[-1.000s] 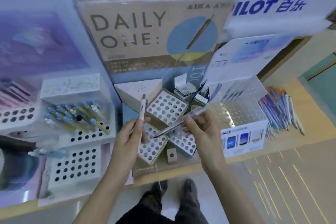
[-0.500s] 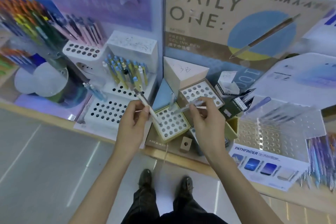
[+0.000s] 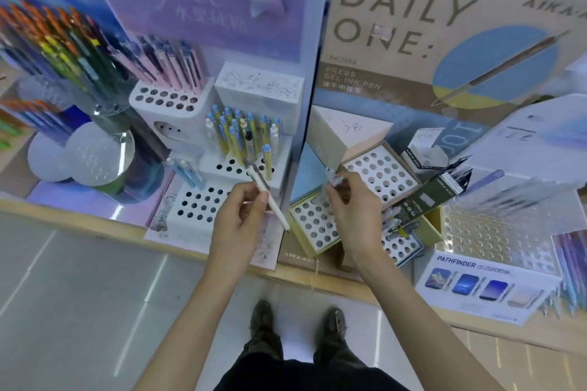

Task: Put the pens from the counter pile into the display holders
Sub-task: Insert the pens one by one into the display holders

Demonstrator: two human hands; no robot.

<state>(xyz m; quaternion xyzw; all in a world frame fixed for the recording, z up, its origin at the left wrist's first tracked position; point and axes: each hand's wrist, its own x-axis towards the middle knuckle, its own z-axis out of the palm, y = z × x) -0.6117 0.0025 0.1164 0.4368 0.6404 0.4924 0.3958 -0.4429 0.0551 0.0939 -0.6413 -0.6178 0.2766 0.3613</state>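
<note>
— Left grip (image 3: 241, 219) is clamped on a white pen (image 3: 268, 197), right? Thumb and fingers pinched round the middle?
— Yep. It's slanted, with the lower tip just beside the near-left corner of the tan-edged holder (image 3: 314, 224) and the top end over the white holder (image 3: 203, 205).
— And the right grip (image 3: 352, 216)?
— Curled round a clear pen (image 3: 334, 180) above that tan-edged holder's back edge. It's mostly hidden and blurry, so can't tell if it's in a hole.
— Where's the pen pile (image 3: 571, 267)?
— Far right on the bench (image 3: 79, 216), well apart from both hands. Blue-capped pens (image 3: 241, 133) stand in the white holder's back rows.
</note>
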